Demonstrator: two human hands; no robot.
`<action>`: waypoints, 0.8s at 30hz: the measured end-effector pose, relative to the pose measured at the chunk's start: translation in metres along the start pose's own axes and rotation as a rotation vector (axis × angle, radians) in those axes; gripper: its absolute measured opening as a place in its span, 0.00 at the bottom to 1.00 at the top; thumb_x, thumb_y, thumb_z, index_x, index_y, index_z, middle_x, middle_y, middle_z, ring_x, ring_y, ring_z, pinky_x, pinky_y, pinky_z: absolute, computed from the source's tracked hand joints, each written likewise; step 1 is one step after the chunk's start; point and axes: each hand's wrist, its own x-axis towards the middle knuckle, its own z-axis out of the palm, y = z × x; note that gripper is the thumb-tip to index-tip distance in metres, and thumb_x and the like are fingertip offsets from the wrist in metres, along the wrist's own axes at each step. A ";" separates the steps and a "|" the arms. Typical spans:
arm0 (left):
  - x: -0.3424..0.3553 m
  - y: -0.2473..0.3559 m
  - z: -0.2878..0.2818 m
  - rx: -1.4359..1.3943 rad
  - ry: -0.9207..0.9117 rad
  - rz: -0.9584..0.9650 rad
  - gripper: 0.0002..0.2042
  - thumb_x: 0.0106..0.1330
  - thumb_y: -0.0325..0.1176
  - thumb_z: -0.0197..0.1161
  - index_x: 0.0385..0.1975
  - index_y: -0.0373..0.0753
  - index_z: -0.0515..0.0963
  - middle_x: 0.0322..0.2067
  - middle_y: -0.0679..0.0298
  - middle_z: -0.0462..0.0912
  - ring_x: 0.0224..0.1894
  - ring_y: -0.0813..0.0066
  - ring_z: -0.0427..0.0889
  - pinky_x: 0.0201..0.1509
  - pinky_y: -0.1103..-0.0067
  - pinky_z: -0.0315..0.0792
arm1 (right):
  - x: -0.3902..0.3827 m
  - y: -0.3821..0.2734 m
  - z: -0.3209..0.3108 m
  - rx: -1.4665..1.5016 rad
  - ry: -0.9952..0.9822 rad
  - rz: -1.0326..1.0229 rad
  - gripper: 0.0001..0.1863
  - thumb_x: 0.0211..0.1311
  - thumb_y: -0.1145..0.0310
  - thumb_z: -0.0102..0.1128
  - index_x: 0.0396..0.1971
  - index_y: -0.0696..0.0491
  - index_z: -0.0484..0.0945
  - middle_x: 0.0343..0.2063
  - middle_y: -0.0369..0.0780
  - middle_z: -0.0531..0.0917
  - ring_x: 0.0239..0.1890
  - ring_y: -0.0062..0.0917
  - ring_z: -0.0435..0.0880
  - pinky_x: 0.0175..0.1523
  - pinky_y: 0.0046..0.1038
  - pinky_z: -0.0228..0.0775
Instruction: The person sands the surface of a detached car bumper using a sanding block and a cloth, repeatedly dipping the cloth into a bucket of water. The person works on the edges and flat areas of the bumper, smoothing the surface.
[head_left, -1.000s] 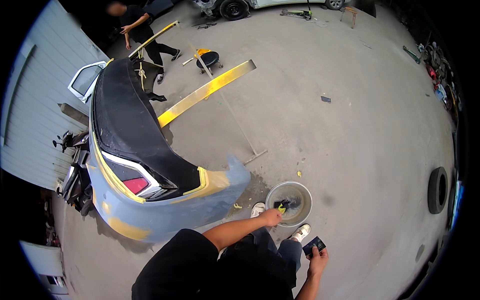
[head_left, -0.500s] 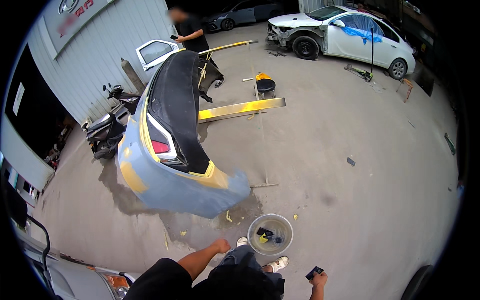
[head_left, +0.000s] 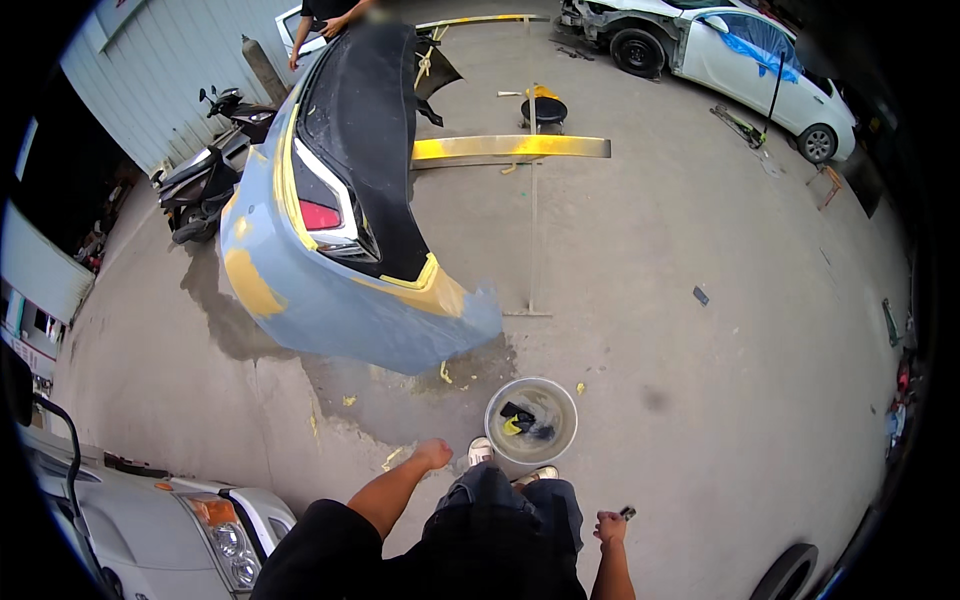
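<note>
Closed around a small dark object (head_left: 627, 512), the right hand (head_left: 609, 526) sits low in the view, just right of the person's dark-trousered knees; what the object is cannot be told at this size; the grip is together on it, fingers curled. Empty and loosely curled into a fist, the left hand (head_left: 434, 454) hangs at the end of a bare forearm, just left of a white shoe (head_left: 481, 451); it touches nothing.

Just ahead of the feet, between the two hands and slightly beyond them, a round pale basin (head_left: 531, 421) stands on the concrete floor (head_left: 700, 380); it holds cloudy water, a dark rag and a bit of yellow. Near the basin, yellow flecks lie scattered on a wet patch of the floor.

Beyond the basin, a detached car rear bumper (head_left: 330, 290), blue-grey with yellow filler patches and a red tail light, stands propped up. A long yellow panel (head_left: 510, 148) lies farther off; a white car (head_left: 740, 60) is parked at upper right; a scooter (head_left: 205, 180) stands at left by a grey wall; another person's hands (head_left: 335, 25) touch the top of the bumper piece.
</note>
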 end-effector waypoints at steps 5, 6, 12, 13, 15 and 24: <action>-0.020 0.026 0.024 -0.063 0.009 -0.003 0.18 0.62 0.46 0.56 0.40 0.41 0.85 0.44 0.49 0.86 0.49 0.49 0.84 0.56 0.63 0.76 | 0.041 -0.035 -0.005 -0.181 0.060 -0.285 0.18 0.61 0.64 0.67 0.45 0.60 0.81 0.31 0.37 0.84 0.30 0.21 0.82 0.32 0.25 0.77; -0.025 0.031 0.025 -0.101 0.037 -0.035 0.17 0.62 0.46 0.57 0.40 0.41 0.85 0.44 0.50 0.86 0.49 0.50 0.84 0.56 0.63 0.77 | 0.039 -0.054 0.000 -0.205 0.045 -0.296 0.19 0.60 0.63 0.67 0.46 0.61 0.81 0.32 0.38 0.85 0.32 0.22 0.83 0.35 0.26 0.78; -0.013 0.056 0.058 -0.261 0.097 -0.067 0.15 0.65 0.45 0.59 0.41 0.42 0.84 0.42 0.53 0.87 0.47 0.54 0.85 0.53 0.65 0.78 | 0.065 -0.142 0.030 -0.533 -0.036 -0.359 0.28 0.57 0.56 0.68 0.51 0.61 0.80 0.44 0.49 0.86 0.48 0.40 0.85 0.57 0.34 0.75; -0.003 0.068 0.057 -0.277 0.128 -0.065 0.15 0.65 0.44 0.60 0.42 0.41 0.83 0.42 0.53 0.87 0.47 0.54 0.85 0.53 0.66 0.78 | 0.081 -0.153 0.043 -0.578 -0.063 -0.379 0.29 0.57 0.55 0.68 0.53 0.61 0.79 0.47 0.50 0.85 0.51 0.42 0.84 0.58 0.35 0.74; 0.014 0.097 0.067 -0.303 0.160 -0.077 0.15 0.65 0.43 0.60 0.44 0.40 0.83 0.42 0.53 0.87 0.47 0.54 0.85 0.53 0.66 0.78 | 0.114 -0.155 0.072 -0.692 -0.107 -0.376 0.33 0.58 0.52 0.66 0.57 0.59 0.75 0.52 0.52 0.81 0.56 0.45 0.80 0.61 0.37 0.72; 0.304 0.119 0.201 0.037 0.097 0.098 0.19 0.65 0.40 0.58 0.53 0.38 0.77 0.50 0.49 0.83 0.55 0.51 0.80 0.61 0.64 0.73 | 0.309 -0.101 0.236 -0.685 0.025 -0.711 0.34 0.66 0.56 0.59 0.64 0.61 0.63 0.57 0.56 0.75 0.58 0.50 0.75 0.62 0.44 0.68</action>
